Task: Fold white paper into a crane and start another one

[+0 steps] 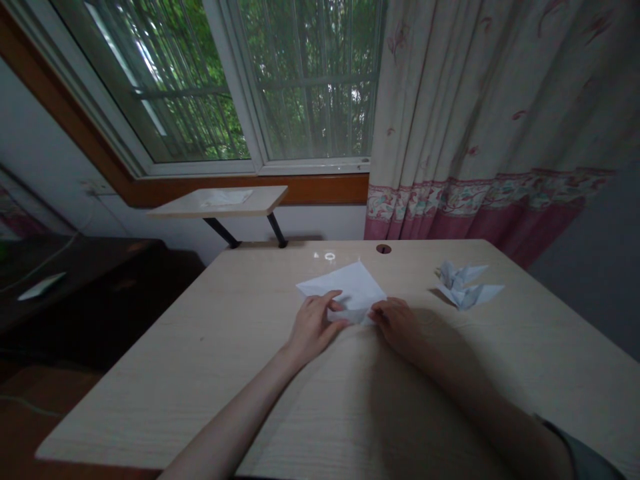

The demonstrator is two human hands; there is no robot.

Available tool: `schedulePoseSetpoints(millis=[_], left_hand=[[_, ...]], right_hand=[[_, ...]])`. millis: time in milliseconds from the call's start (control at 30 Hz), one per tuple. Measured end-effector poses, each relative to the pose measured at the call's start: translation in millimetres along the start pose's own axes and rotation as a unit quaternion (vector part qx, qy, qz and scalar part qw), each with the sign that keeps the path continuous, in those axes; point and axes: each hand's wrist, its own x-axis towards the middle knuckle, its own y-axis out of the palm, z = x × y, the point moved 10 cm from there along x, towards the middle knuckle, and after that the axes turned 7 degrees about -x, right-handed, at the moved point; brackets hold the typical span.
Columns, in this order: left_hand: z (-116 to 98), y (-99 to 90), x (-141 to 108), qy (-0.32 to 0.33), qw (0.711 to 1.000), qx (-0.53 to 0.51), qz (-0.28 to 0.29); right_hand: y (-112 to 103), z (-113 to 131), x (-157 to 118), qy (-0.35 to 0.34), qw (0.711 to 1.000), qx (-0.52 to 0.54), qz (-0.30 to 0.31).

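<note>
Forearms (235,413) stretch across the table (150,380) on my feed. My left hand (314,327) sits loosely curled, fingertips on the near edge of the white paper (353,287), which lies at twelve o'clock from my wrists. My right hand (395,325) has its fingers pressed together at the paper's right corner; I cannot tell whether it pinches. A folded paper crane (465,287) rests apart at two o'clock.

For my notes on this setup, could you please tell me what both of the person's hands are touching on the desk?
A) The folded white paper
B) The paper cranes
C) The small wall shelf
A: the left hand and right hand both rest on the folded white paper, while the paper cranes lie apart to the right.
</note>
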Motion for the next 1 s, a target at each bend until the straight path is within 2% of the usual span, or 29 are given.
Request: schedulePoseSetpoints(millis=[133,367,567,667,867,1000], left_hand=[[7.2,5.8,-1.9,-0.015,0.999,-0.046,0.004],[20.2,9.7,-4.0,-0.047,0.998,-0.037,0.027],[27.0,3.3,-2.3,-0.056,0.998,-0.040,-0.013],[21.1,1.6,-2.0,-0.027,0.999,-0.003,-0.017],[-14.8,-8.2,-0.4,0.081,0.990,0.107,-0.051],[-34.1,-1.4,-1.2,0.152,0.977,0.151,-0.017]], right_hand=[[0.4,-3.0,-1.3,0.000,1.000,-0.010,-0.012],[-2.7,-2.5,1.7,0.002,0.999,-0.026,-0.021],[3.0,-10.3,0.8,0.022,0.999,-0.028,-0.018],[5.3,-13.0,-1.1,0.023,0.999,-0.017,-0.024],[7.8,-12.6,-3.2,0.016,1.000,0.018,-0.020],[7.6,-9.7,-4.2,-0.001,0.999,0.017,-0.029]])
